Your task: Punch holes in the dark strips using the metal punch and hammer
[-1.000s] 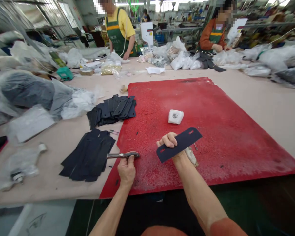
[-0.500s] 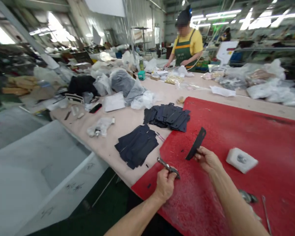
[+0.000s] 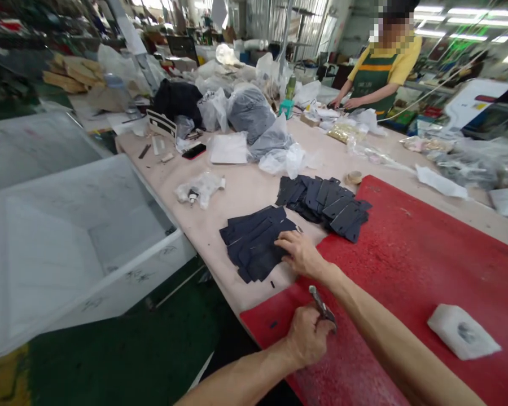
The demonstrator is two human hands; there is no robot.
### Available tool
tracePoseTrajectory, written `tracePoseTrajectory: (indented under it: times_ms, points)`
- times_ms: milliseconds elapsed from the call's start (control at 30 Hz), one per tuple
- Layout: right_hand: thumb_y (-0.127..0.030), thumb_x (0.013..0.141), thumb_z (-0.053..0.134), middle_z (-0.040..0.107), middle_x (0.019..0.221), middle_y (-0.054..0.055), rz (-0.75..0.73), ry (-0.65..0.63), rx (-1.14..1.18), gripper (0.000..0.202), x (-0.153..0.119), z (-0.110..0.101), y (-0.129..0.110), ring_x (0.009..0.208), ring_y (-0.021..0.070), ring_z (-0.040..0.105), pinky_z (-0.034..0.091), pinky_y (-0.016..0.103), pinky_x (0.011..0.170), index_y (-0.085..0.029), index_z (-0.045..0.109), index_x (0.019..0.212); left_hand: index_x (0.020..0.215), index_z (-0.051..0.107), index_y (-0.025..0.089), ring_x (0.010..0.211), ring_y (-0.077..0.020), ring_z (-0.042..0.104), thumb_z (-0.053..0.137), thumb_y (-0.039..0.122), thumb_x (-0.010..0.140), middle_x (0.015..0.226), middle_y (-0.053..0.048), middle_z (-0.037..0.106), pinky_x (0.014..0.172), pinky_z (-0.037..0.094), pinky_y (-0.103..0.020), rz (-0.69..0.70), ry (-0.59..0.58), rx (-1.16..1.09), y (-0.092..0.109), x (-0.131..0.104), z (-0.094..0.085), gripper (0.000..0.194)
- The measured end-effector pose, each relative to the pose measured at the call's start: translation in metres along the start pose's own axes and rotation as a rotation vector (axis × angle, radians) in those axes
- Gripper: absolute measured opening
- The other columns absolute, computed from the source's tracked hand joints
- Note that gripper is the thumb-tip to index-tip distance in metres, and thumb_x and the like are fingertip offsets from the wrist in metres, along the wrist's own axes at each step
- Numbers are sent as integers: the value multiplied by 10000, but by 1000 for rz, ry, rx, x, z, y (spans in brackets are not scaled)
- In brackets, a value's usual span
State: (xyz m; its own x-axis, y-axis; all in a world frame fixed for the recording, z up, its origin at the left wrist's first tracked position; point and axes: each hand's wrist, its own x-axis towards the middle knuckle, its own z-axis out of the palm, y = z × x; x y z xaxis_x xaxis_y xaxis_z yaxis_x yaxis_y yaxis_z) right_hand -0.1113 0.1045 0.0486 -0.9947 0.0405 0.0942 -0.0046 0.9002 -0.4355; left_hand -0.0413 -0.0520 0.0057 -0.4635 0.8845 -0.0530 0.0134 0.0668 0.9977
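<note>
Pale tabletop (image 3: pixel 237 189): meets red sheet (image 3: pixel 406 270) beside the hands.
Left hand (image 3: pixel 308 337): closed around metal tool (image 3: pixel 320 304).
Right hand (image 3: pixel 303 255): fingers loosely parted; any grip unclear.
Dark pieces (image 3: pixel 258 242): at right fingertips; probably light, semi-stiff, slidable; best pinched by one end.
Farther pile (image 3: pixel 332 204): beyond right hand.

1. The head camera looks from above the two forearms, forward and down on the table (image 3: pixel 245 194).
2. The hands are near; the co-worker (image 3: pixel 376 67) is far right.
3. There is one view only.
</note>
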Motion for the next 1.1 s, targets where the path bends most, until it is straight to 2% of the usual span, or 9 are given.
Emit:
tracePoseTrajectory:
  times_ms: [67,167,433,500,567,667,767,933,1100]
  points:
    - [-193,777,647,563,1206,100,-165,-166,-212,379,15,12,-13,1057,247,493,351,387,895,-199,591,1152,701,657,151,684,-157,598,542,81,738,691,-21,642,660,456,-244,-22,-11,-10,-2,-1,0,140]
    - [-221,792,635,575,1095,110,-171,-248,-346,255,26,20,-18,1009,251,483,315,387,878,-173,588,1038,708,651,152,699,-160,609,551,76,739,702,-22,646,672,459,-245,-18,-16,-33,-6,-1,1,130]
    - [-214,851,574,606,933,82,-99,-171,-246,41,9,23,-12,886,208,517,341,340,831,-175,588,851,705,651,152,703,-170,615,575,96,740,731,-39,658,684,473,-254,-3,6,10,-10,0,4,101]
    - [-221,902,511,622,897,61,-60,-105,-182,112,0,13,-12,858,184,537,368,308,800,-182,603,851,683,645,155,674,-163,605,572,98,749,694,-30,646,662,471,-250,-3,6,21,-9,0,3,114]
    - [-285,936,469,633,843,40,132,121,-20,185,-16,-4,-10,793,168,557,401,286,743,-186,620,894,685,649,157,670,-159,606,556,89,761,681,-24,643,663,474,-247,15,-1,25,-8,1,2,138]
    - [-416,891,518,642,766,13,601,598,299,273,-63,-31,-6,658,157,568,427,268,623,-183,624,983,740,673,157,723,-164,634,537,82,781,745,-36,681,718,492,-256,61,9,34,-6,3,1,161]
    - [-447,811,590,625,687,-18,931,825,426,508,-135,-36,-13,561,155,555,420,262,541,-159,542,1228,808,692,161,781,-177,663,537,99,797,812,-49,714,774,506,-273,96,25,70,-5,5,0,167]
    - [-371,828,536,609,661,-14,1243,773,337,568,-239,22,-62,550,176,564,431,282,536,-146,476,1346,872,702,178,836,-194,690,546,198,846,869,-52,743,818,522,-302,138,9,161,-8,12,-2,160]
    - [-295,902,454,670,1026,120,1338,512,-31,459,-263,65,-110,833,229,640,464,332,719,-150,519,1333,920,708,182,881,-212,700,558,288,865,910,-60,751,862,533,-332,179,15,270,-13,14,-1,192]
